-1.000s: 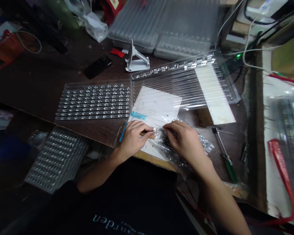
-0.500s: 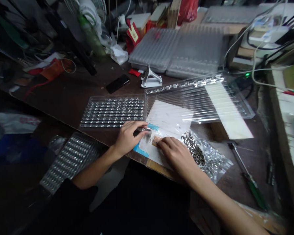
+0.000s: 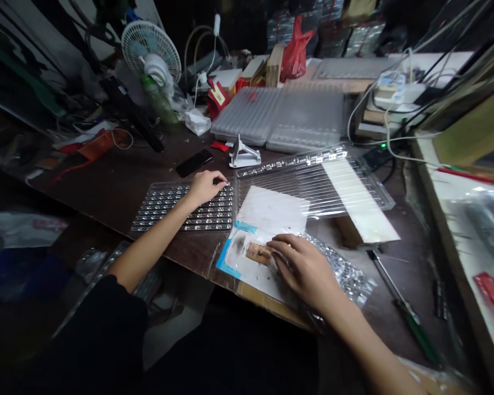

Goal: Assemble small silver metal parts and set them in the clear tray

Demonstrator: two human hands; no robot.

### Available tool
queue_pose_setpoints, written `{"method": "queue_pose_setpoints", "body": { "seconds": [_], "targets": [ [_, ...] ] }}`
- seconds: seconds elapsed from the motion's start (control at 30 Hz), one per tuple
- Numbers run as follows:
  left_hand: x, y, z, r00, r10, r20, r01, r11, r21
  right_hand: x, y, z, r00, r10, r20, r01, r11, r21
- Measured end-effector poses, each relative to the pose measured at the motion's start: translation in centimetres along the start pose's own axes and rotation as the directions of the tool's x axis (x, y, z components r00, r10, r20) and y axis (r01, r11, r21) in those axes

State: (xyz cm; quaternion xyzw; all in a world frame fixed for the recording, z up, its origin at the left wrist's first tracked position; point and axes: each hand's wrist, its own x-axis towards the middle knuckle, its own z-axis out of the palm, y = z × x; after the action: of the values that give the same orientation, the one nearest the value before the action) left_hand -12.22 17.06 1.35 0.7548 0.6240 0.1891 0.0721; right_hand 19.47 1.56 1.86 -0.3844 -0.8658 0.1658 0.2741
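Note:
My left hand (image 3: 205,187) reaches over the far right corner of a clear tray (image 3: 142,220) filled with rows of small shiny metal parts. Its thumb and fingertips are closed together at a row's end; whatever they hold is too small to make out. My right hand (image 3: 307,269) hovers at a small wooden block (image 3: 257,253), fingers curved and a little apart, with nothing visible in them. The block sits on a white board (image 3: 253,277) edged with blue tape (image 3: 229,267). Beside this hand lies a plastic bag of small metal parts (image 3: 349,274), partly hidden by it.
Behind the board, a clear ribbed tray (image 3: 288,184) carries a white strip (image 3: 360,200). A phone (image 3: 194,163), a white stand (image 3: 245,154) and stacked clear trays (image 3: 247,112) stand farther back. At right lies a green-handled screwdriver (image 3: 420,334). A fan (image 3: 151,52) stands behind.
My left hand has moved from the taped board up and left to the filled tray. My right hand has eased back slightly, uncovering more of the wooden block. The camera view has tilted up.

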Motion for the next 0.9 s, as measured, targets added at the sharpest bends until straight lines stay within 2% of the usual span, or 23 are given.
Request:
{"method": "queue_pose_setpoints", "body": {
  "seconds": [0.13, 0.27, 0.5, 0.57, 0.63, 0.73, 0.83, 0.9],
  "targets": [
    [0.3, -0.4, -0.6, 0.999, 0.004, 0.042, -0.007, 0.996, 0.087, 0.0, 0.5, -0.9, 0.999, 0.021, 0.024, -0.023, 0.998, 0.058],
    [1.1, 0.3, -0.7, 0.993, 0.026, 0.116, -0.040, 0.991, 0.124, -0.3, 1.3, -2.1, 0.987, 0.093, 0.129, -0.092, 0.996, -0.015],
    [1.5, 1.8, -2.3, 0.986, -0.020, 0.166, -0.040, 0.936, 0.351, -0.5, 0.9, -3.3, 0.902, 0.214, 0.375, -0.181, 0.976, -0.122],
    [2.2, 3.5, -2.3, 0.989, 0.038, 0.142, -0.082, 0.945, 0.316, -0.4, 0.7, -3.2, 0.878, 0.240, 0.414, -0.205, 0.970, -0.128],
    [3.5, 6.2, -1.4, 0.983, 0.140, 0.117, -0.161, 0.966, 0.201, -0.4, 0.5, -3.0, 0.865, 0.251, 0.434, -0.217, 0.968, -0.129],
    [6.2, 11.4, 1.0, 0.951, 0.302, 0.070, -0.304, 0.953, 0.010, -0.5, 0.6, -2.8, 0.858, 0.252, 0.448, -0.214, 0.967, -0.136],
    [8.7, 16.2, 3.7, 0.929, 0.370, 0.011, -0.370, 0.929, -0.025, -0.6, 0.8, -2.8, 0.852, 0.264, 0.451, -0.229, 0.964, -0.132],
    [9.8, 18.3, 5.1, 0.925, 0.379, 0.000, -0.379, 0.925, -0.014, -0.6, 1.0, -2.8, 0.847, 0.265, 0.462, -0.240, 0.964, -0.112]
  ]
}}
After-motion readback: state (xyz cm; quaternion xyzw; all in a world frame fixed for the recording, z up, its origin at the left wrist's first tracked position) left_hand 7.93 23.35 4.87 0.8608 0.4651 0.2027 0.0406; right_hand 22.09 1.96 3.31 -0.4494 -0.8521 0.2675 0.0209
